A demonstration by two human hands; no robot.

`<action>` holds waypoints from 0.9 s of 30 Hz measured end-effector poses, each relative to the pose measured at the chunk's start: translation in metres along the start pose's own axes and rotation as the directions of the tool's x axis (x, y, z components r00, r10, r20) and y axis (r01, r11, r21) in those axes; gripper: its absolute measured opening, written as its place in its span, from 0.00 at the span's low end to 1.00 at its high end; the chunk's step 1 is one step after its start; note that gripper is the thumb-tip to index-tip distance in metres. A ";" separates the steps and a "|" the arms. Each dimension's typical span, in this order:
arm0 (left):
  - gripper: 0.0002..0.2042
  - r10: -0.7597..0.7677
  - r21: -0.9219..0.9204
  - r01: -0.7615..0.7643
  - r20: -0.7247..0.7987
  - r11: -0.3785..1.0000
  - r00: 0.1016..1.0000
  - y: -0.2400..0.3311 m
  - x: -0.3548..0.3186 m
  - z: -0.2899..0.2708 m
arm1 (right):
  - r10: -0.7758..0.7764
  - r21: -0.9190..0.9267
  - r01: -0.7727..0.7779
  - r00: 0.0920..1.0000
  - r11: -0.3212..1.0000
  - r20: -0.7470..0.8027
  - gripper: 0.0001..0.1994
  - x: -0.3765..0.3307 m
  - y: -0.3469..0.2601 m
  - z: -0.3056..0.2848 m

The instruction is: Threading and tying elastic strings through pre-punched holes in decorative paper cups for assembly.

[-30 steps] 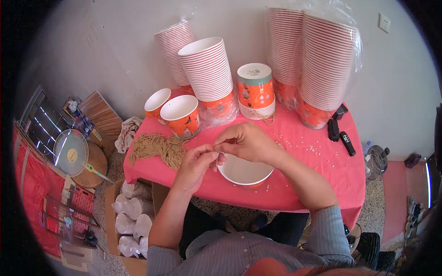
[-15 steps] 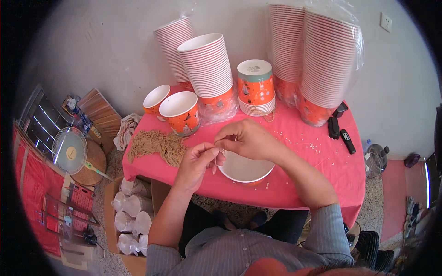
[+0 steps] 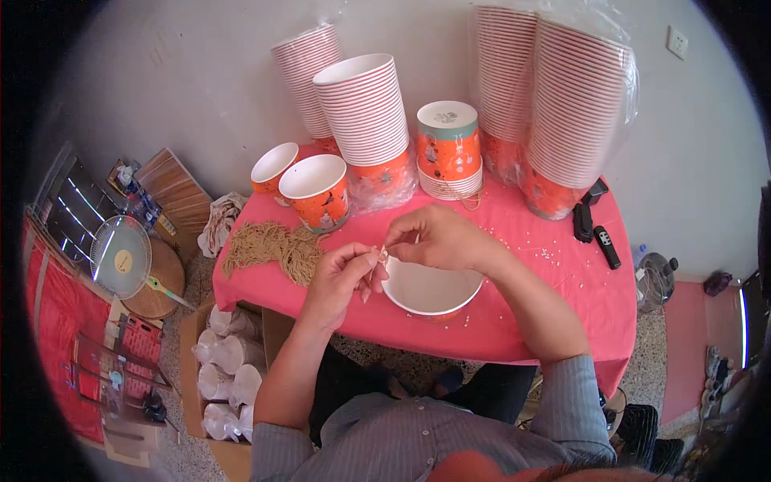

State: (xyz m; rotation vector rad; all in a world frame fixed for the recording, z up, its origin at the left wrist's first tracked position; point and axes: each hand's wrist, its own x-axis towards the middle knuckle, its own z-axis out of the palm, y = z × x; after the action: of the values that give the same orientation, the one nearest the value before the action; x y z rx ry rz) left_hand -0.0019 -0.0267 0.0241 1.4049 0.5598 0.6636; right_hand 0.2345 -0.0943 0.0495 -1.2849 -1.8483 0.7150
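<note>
Over the near middle of the table, my left hand (image 3: 341,279) pinches a thin, pale tan string (image 3: 382,255) between thumb and fingers. Close by on its right, my right hand (image 3: 440,238) has thumb and forefinger pressed together at the same string; its end is too small to make out. Below and partly behind the hands stands a paper bucket (image 3: 431,312), white inside, at the table's front edge. A heap of tan strings (image 3: 271,252) lies left of my left hand. Small white beads (image 3: 546,253) are scattered to the right.
Pink cloth covers the table (image 3: 578,305). Two orange buckets (image 3: 317,197) and tall nested stacks (image 3: 365,112) line its back, some in clear plastic. An upturned bucket (image 3: 450,153) sits among them. Black remote (image 3: 607,247) lies right. A carton (image 3: 197,377) of wrapped cups stands left below.
The right hand has shifted slightly right and up, away from the left fingertips. The left hand has turned a little, and the view has moved slightly.
</note>
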 end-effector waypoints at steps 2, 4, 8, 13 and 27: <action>0.09 -0.017 0.022 0.017 -0.004 1.000 1.000 0.001 0.001 0.000 | -0.017 -0.011 0.017 0.999 1.000 -0.032 0.09 0.000 0.000 0.001; 0.09 -0.032 0.042 0.032 -0.010 0.999 0.999 0.001 0.002 0.000 | -0.036 -0.023 0.034 0.997 0.999 -0.062 0.09 -0.001 -0.001 0.003; 0.09 -0.110 0.072 0.110 -0.004 0.991 0.994 0.002 0.005 -0.002 | -0.076 -0.157 0.057 0.990 0.986 -0.116 0.08 -0.001 -0.007 0.005; 0.08 -0.144 0.098 0.140 0.036 0.985 0.989 0.006 0.007 -0.002 | -0.162 -0.226 0.122 0.973 0.966 -0.166 0.08 -0.001 0.001 0.009; 0.09 0.071 0.644 -0.080 0.040 0.760 0.997 -0.003 0.007 0.000 | 0.093 0.279 -0.144 0.978 0.949 0.189 0.07 0.005 0.011 0.007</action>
State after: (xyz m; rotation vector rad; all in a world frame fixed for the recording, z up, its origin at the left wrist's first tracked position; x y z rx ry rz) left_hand 0.0034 -0.0218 0.0212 2.0933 0.7691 0.5404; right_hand 0.2336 -0.0863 0.0384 -1.1765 -1.7295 1.1521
